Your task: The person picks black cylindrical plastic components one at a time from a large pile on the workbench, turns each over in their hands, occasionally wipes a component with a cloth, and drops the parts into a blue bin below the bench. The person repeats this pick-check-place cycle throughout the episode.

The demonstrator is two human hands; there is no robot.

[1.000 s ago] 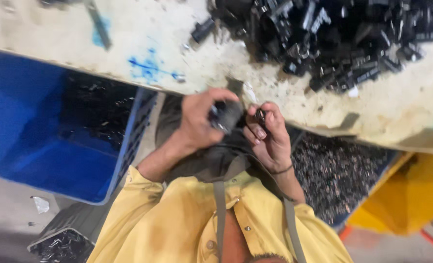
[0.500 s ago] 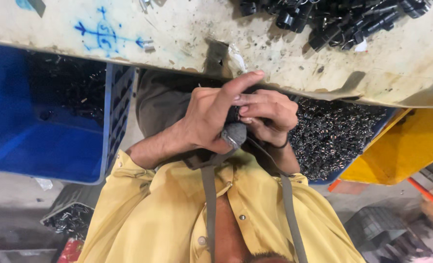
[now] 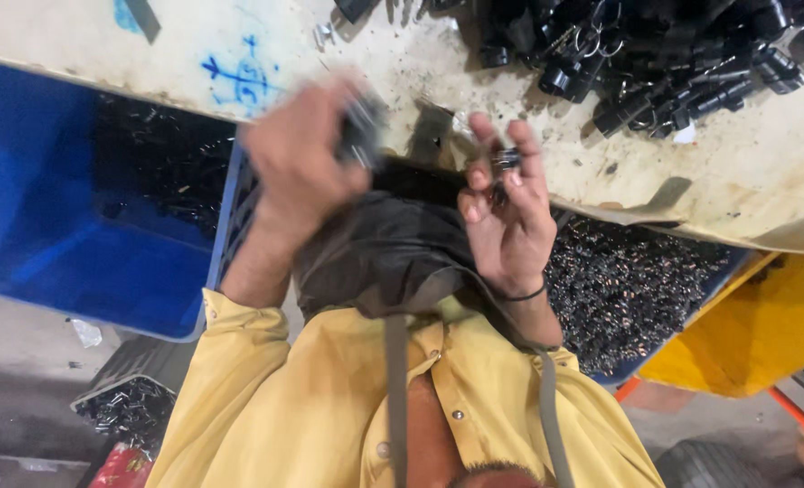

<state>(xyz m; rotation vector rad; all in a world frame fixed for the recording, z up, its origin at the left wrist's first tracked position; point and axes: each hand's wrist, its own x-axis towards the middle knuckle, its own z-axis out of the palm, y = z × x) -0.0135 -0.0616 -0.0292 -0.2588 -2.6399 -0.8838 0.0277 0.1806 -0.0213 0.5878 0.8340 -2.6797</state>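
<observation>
My left hand is raised at the bench edge, closed around a dark, blurred part. My right hand, with a black band on its wrist, is a little to the right of it and apart from it. Its fingertips pinch a small dark metal piece. Both hands hover over my lap, just in front of the worn white bench top. A heap of black parts with wire rings lies on the bench beyond my right hand.
A blue crate holding a few dark parts stands under the bench at left. At right a bin of small shiny metal pieces sits beside a yellow bin. A grey crate with metal parts is on the floor, lower left.
My hands were pressed together on one part in front of my chest. They have now come apart and lifted toward the bench edge, each keeping a piece.
</observation>
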